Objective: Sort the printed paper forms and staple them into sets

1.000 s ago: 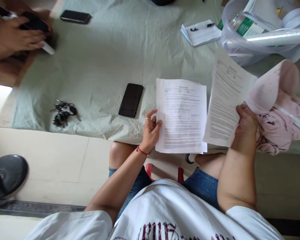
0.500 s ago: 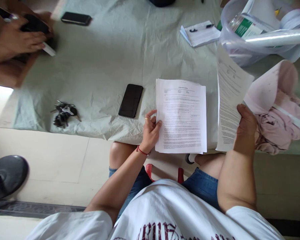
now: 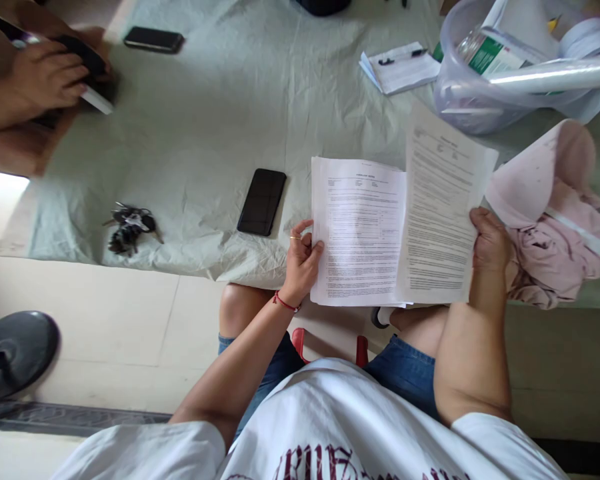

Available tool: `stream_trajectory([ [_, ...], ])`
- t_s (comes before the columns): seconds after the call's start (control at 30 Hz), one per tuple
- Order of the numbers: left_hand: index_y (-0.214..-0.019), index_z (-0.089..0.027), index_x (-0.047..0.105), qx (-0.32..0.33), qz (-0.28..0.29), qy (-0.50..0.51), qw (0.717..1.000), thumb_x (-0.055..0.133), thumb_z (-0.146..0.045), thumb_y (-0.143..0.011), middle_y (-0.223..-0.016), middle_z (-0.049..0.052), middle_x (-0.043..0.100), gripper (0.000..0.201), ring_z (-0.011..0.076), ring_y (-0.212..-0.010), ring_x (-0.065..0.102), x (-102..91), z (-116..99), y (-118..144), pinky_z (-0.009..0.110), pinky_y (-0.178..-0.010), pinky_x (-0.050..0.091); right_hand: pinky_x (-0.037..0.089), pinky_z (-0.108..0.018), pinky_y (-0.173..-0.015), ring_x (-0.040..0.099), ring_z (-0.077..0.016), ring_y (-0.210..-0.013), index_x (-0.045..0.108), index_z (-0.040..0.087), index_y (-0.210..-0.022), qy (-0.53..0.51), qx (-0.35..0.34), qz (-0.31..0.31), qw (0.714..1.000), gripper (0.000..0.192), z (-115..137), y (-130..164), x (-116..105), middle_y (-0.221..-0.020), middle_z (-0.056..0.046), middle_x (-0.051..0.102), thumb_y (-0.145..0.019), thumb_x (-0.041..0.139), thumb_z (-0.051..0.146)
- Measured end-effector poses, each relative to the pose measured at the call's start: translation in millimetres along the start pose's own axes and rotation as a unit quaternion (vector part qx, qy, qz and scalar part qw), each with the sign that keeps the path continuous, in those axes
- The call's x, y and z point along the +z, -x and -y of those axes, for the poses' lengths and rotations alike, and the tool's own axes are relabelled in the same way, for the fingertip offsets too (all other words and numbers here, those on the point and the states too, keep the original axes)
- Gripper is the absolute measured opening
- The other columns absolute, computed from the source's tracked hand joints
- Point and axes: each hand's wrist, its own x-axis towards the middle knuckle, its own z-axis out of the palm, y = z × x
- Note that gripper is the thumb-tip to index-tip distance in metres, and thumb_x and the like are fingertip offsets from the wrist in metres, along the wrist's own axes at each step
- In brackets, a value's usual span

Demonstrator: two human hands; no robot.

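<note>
A stack of printed sheets (image 3: 357, 233) lies at the table's near edge. My left hand (image 3: 303, 263) grips its left edge, thumb on top and fingers curled. In my right hand (image 3: 490, 237) is a printed sheet (image 3: 443, 213), held by its right edge and tilted up. The left edge of this sheet overlaps the right side of the stack and hides part of it. Left of the stack rests a black smartphone (image 3: 261, 202), near my left hand. Just beyond my right hand is a pink cloth (image 3: 555, 257) with a curled pale sheet (image 3: 535, 173) over it.
A translucent tub (image 3: 460, 100) full of items stands at the far right, beside a notepad (image 3: 403, 77) with a pen. Keys (image 3: 133, 227) and another phone (image 3: 153, 39) lie on the left. Another person's hand (image 3: 50, 77) holds something dark. A black round stool (image 3: 17, 353) is on the floor.
My right hand has shifted slightly left, and the sheet in it has swung left so that it overlaps the stack. My left hand stays in place. The other person's hand has moved a little.
</note>
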Motion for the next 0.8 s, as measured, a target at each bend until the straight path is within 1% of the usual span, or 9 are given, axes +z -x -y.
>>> stream_trajectory([
  [0.13,-0.142,-0.031,0.05,0.0,-0.004,-0.002,1.0,0.072,-0.047,-0.104,-0.078,-0.005,0.052,0.047,0.0139,-0.063,0.045,-0.6,1,0,0.029,-0.063,0.036,0.054,-0.031,-0.07,0.063,-0.0181,-0.078,0.072,0.021,-0.071,0.025,-0.015,0.009,1.0,0.023,0,5,0,-0.076,0.0,0.069,-0.058,0.088,0.03],
  [0.23,-0.142,-0.031,0.051,0.006,-0.008,-0.003,1.0,0.071,-0.047,-0.104,-0.076,-0.006,0.051,0.046,0.0136,-0.061,0.044,-1.2,3,0,0.029,-0.061,0.035,0.052,-0.03,-0.069,0.061,-0.0176,-0.077,0.073,0.022,-0.072,0.043,-0.024,0.012,0.999,0.025,-1,5,0,-0.076,0.001,0.07,-0.057,0.088,0.033],
  [0.37,-0.154,-0.032,0.048,0.009,-0.016,-0.023,1.0,0.072,-0.047,-0.104,-0.076,-0.005,0.051,0.057,0.0143,-0.062,0.044,-2.7,5,0,0.03,-0.06,0.036,0.049,-0.028,-0.067,0.058,-0.0154,-0.073,0.071,0.021,-0.071,0.061,-0.025,0.018,0.998,0.027,-5,4,0,-0.073,0.003,0.068,-0.057,0.089,0.035],
  [0.5,-0.163,-0.033,0.046,0.004,-0.019,-0.04,0.999,0.072,-0.048,-0.104,-0.08,-0.003,0.054,0.066,0.0154,-0.067,0.046,-4.6,5,1,0.031,-0.063,0.039,0.051,-0.029,-0.07,0.06,-0.0156,-0.073,0.07,0.021,-0.075,0.073,-0.018,0.049,0.996,0.032,-10,10,5,-0.073,0.002,0.068,-0.061,0.092,0.039],
  [0.6,-0.164,-0.032,0.047,0.002,-0.018,-0.041,0.999,0.072,-0.048,-0.104,-0.081,-0.003,0.056,0.066,0.0154,-0.068,0.047,-4.5,5,1,0.031,-0.065,0.04,0.051,-0.028,-0.07,0.06,-0.0147,-0.073,0.072,0.02,-0.078,0.086,-0.014,0.08,0.993,0.032,-13,17,10,-0.075,0.003,0.069,-0.063,0.093,0.04],
  [0.67,-0.163,-0.031,0.048,0.008,-0.014,-0.043,0.999,0.072,-0.047,-0.105,-0.079,-0.003,0.055,0.064,0.0151,-0.068,0.047,-3.8,4,1,0.031,-0.063,0.039,0.051,-0.027,-0.069,0.06,-0.0149,-0.073,0.073,0.021,-0.078,0.095,-0.016,0.097,0.991,0.032,-14,21,12,-0.077,0.003,0.07,-0.065,0.094,0.042],
  [0.8,-0.16,-0.031,0.048,0.012,-0.009,-0.038,0.999,0.071,-0.052,-0.105,-0.079,-0.004,0.055,0.063,0.0152,-0.066,0.046,-2.0,4,0,0.031,-0.062,0.037,0.052,-0.028,-0.066,0.06,-0.0158,-0.073,0.074,0.024,-0.077,0.118,-0.032,0.111,0.986,0.031,-14,24,15,-0.077,0.003,0.069,-0.068,0.094,0.046],
])
